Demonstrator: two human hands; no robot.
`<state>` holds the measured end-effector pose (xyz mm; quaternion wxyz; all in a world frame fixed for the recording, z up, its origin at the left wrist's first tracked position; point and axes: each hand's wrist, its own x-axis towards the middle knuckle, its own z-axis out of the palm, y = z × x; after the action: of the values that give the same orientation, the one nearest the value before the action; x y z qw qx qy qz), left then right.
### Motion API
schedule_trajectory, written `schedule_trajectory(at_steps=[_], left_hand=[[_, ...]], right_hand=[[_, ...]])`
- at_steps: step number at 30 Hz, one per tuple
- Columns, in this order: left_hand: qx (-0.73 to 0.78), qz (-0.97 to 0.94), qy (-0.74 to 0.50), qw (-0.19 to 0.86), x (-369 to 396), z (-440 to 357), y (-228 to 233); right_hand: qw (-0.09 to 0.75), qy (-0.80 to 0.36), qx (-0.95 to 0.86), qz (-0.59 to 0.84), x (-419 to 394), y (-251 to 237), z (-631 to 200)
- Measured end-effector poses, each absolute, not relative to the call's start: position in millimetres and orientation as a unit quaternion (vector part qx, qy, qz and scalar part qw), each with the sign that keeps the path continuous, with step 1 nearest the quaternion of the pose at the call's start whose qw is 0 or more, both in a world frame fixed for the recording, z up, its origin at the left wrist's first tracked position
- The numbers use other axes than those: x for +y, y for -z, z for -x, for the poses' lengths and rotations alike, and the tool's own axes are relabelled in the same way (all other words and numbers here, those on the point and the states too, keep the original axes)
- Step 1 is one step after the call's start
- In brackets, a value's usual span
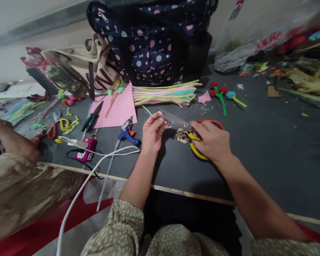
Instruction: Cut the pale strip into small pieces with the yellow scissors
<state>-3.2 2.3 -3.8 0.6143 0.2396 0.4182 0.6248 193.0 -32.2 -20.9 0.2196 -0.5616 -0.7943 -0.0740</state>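
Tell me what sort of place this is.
Likely a handicraft work surface: a bundle of pipe cleaners, a blue glue gun and finished red pipe-cleaner flowers lie around scissors held in the right hand.

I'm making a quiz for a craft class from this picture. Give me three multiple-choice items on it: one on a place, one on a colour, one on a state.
1. Where does the blue glue gun lie?
A. left of the left hand
B. right of the right hand
C. inside the dotted bag

2. What colour is the paper sheet in front of the bag?
A. green
B. pink
C. white

3. How do the scissors stand?
A. lying untouched on the table
B. held by both hands
C. hanging from the bag

Answers:
1 A, the glue gun lies just left of the left hand.
2 B, the sheet is plainly pink.
3 B, the right hand has the yellow and red handles and the left hand's fingers are on the blade.
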Motion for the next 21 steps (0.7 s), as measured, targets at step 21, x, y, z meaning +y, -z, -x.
schedule_trajectory(at_steps=[21], left_hand=[[0.406, -0.239, -0.628, 0.619, 0.7, 0.0, 3.6]], right_hand=[[0.210, 0.080, -0.794, 0.565, -33.2, 20.1, -192.0]])
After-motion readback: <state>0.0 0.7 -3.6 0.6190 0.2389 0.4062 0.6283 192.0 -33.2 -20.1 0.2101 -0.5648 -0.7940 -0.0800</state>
